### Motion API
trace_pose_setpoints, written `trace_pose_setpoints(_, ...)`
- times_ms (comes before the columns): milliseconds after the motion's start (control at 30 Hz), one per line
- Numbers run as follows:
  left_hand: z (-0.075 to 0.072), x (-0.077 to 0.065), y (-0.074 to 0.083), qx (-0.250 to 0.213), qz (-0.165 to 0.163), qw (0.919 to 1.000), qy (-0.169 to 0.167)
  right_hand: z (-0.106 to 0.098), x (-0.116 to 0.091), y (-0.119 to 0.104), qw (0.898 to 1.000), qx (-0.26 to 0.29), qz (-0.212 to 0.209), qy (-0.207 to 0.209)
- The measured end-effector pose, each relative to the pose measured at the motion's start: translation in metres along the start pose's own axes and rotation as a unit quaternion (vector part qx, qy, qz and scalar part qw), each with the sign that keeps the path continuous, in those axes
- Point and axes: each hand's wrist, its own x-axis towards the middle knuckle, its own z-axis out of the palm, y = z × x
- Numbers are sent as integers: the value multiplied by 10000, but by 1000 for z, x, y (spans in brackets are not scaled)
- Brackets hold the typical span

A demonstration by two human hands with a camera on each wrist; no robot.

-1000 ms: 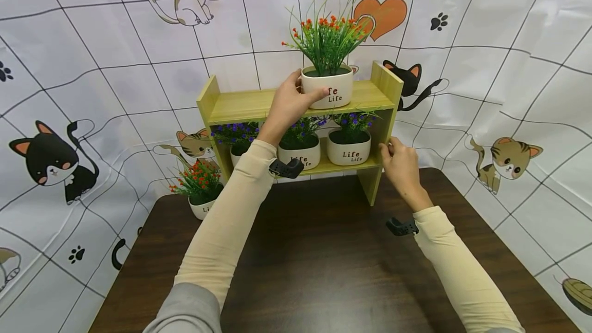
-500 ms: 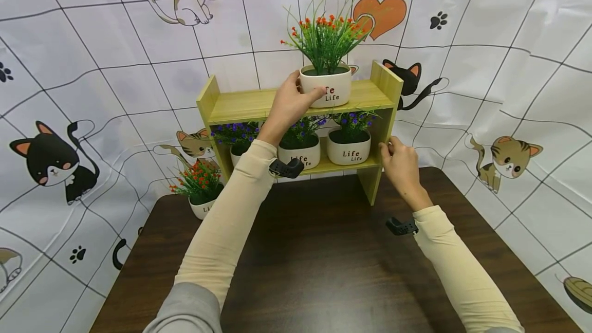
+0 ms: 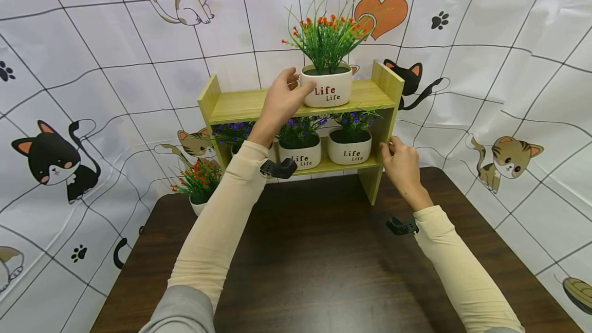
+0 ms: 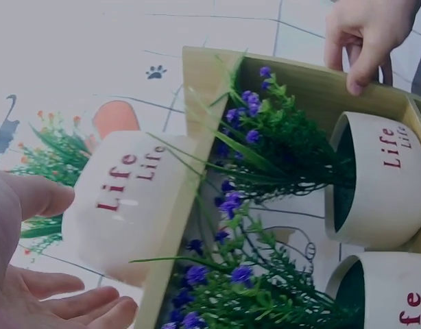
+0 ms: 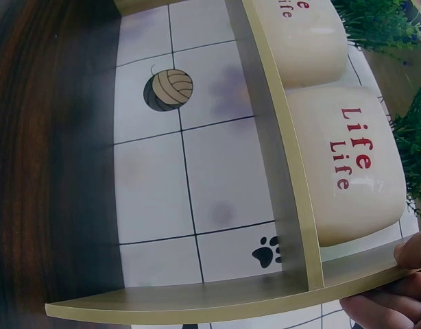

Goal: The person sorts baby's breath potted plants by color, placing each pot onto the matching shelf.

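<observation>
A white pot of grass with orange flowers, marked "Life", stands on the top board of a small wooden shelf. My left hand is at the pot's left side. In the left wrist view its fingers are spread, and the thumb tip overlaps the pot's edge. My right hand grips the shelf's right side panel, thumb inside and fingers outside, as the right wrist view shows. On the lower board are white pots with purple flowers: a right one, a middle one and a left one partly hidden by my left arm.
Another pot with red-orange flowers stands on the dark wooden table, left of the shelf and partly behind my left sleeve. A white wall sheet with cartoon cats hangs close behind the shelf.
My left hand has let go of the pot on the top board and drawn slightly left, baring its lettering. The right hand stays on the side panel.
</observation>
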Motion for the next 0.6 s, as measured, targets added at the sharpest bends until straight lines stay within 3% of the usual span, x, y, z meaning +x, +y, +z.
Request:
trace_pose_setpoints(333,-17,-15,1,-206,612,9974,327,1,0,2,10000,7,-11,28)
trace_pose_setpoints(600,-33,-30,4,-655,1198,9890,560,1,0,2,9999,-52,-72,65)
